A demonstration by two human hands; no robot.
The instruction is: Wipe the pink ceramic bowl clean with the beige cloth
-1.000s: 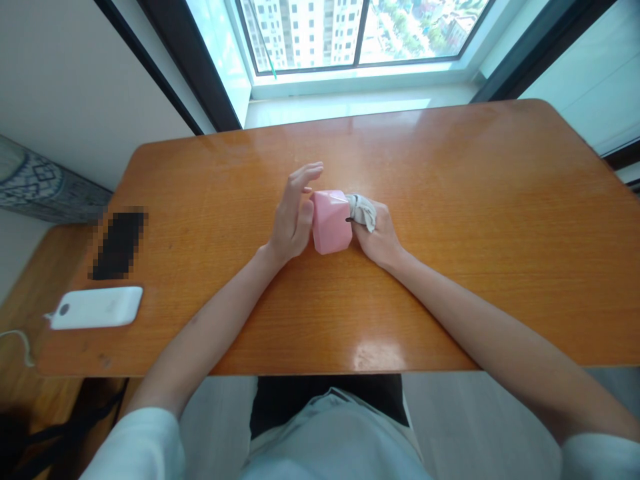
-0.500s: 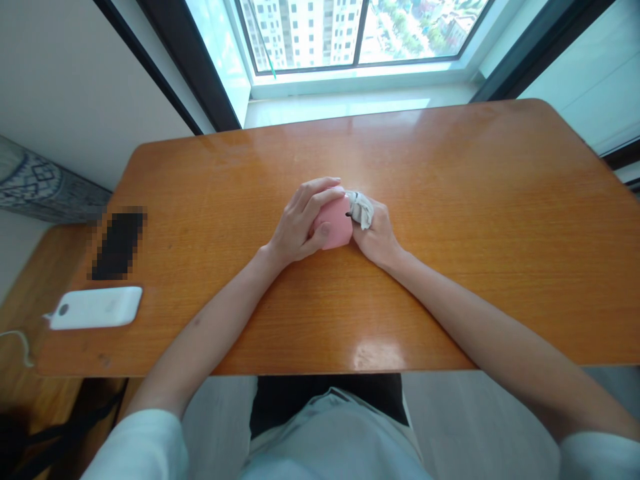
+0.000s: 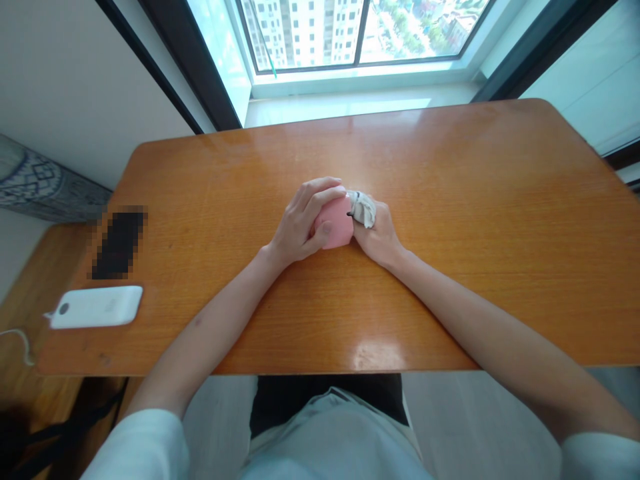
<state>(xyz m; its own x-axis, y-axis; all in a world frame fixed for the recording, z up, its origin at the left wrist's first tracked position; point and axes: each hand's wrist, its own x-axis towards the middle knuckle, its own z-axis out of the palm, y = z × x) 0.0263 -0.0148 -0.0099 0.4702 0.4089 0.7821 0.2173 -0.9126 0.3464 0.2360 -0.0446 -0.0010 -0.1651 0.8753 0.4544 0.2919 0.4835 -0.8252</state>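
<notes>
A small pink box-like object point(image 3: 338, 223) rests in the middle of the orange wooden table point(image 3: 450, 200). My left hand point(image 3: 300, 223) wraps round it, fingers over its top and thumb on its near side. My right hand point(image 3: 380, 233) is closed on a crumpled grey-white cloth point(image 3: 363, 208) and presses it against the pink object's right side. A small dark spot shows on that side, where the cloth meets it.
At the table's left end lie a white power bank point(image 3: 96, 307) with a cable and a dark blurred phone-sized item point(image 3: 117, 243). A window sill point(image 3: 350, 100) runs behind the far edge. A patterned cushion point(image 3: 35, 187) sits at far left.
My left hand, open beside the pink object a second ago, has closed over it. The right hand and cloth have barely shifted.
</notes>
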